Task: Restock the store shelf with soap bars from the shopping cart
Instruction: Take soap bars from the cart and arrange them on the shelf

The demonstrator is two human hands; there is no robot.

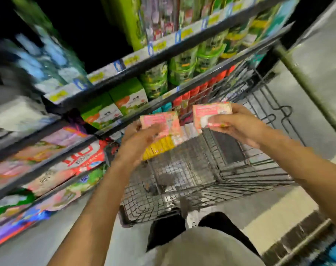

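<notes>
My left hand (138, 143) grips a pink soap bar pack (159, 121) above the shopping cart (182, 189). My right hand (240, 125) holds a second pink soap bar pack (211, 112), thumb across its front. Both packs hang over the cart's far end, close to the shelf edge (163, 100). Yellow soap packs (159, 146) and white ones (190, 129) lie in the cart under my hands. The view is blurred by motion.
The shelving unit runs along the left, with green boxes (128, 98), green jars (182, 68), red packs (194, 93) and refill pouches (82, 160) lower down. Grey floor (307, 93) lies to the right. My legs (201, 246) stand behind the cart.
</notes>
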